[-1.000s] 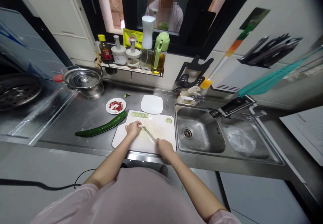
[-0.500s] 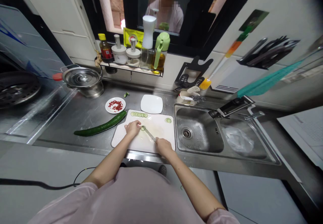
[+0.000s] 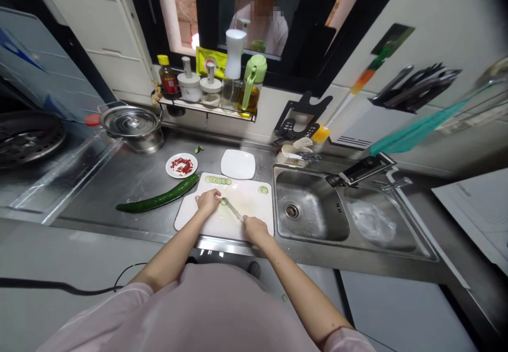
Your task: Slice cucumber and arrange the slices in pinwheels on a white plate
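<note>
On the white cutting board, beside the sink, we're partway through the cucumber work, by our read. A neat row of cucumber slices lies along the far left edge, overlapping, and a small cluster sits at the far right corner; those look cut.

One loose slice lies mid-board at the knife tip. Can't tell whether the blade is into it or just over it.

Our right hand has its fingers wrapped round the knife handle. Our left hand is just beside that slice, fingers bunched toward it; can't tell if they're pinching it or only resting near.

Left to do: most of it, we'd judge. The long cucumber lies on the counter, left of the board, its right end by the board's far left corner, and looks nearly whole. Small green offcuts lie further back.

Chopped red pieces are already on their round plate. White square plate behind the board shows no slices yet.
</note>
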A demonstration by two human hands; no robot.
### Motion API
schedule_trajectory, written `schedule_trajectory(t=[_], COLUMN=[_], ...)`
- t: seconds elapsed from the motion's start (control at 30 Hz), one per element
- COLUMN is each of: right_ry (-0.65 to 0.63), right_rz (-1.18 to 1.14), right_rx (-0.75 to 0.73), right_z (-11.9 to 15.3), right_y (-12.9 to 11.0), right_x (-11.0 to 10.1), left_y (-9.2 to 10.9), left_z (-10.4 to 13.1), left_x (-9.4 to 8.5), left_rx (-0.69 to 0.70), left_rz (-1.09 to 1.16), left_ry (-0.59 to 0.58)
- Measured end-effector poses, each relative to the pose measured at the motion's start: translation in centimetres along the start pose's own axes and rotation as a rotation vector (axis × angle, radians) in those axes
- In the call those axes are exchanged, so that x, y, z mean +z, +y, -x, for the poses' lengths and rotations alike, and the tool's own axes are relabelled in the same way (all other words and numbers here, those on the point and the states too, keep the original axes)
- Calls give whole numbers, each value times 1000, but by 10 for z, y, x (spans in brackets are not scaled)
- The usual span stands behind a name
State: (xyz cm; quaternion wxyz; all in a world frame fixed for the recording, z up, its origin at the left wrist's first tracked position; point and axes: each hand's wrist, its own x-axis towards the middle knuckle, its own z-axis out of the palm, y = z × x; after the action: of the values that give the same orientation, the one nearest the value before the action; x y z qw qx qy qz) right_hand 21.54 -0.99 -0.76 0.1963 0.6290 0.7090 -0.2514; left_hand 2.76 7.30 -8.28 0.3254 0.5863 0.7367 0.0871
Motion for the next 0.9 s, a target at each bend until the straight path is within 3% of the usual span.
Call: schedule_trajectory(t=[0.57,0.9], right_ry=[-18,77], right_rz=[78,-16], right_rx=[11,9], right_z=[7,17], right_y=[10,29], right_x=[16,29], left_y=[4,3], left_z=[3,6], left_x=[-3,-1], left_rx=[-19,5], left_rz=[58,48], left_ry=[35,47])
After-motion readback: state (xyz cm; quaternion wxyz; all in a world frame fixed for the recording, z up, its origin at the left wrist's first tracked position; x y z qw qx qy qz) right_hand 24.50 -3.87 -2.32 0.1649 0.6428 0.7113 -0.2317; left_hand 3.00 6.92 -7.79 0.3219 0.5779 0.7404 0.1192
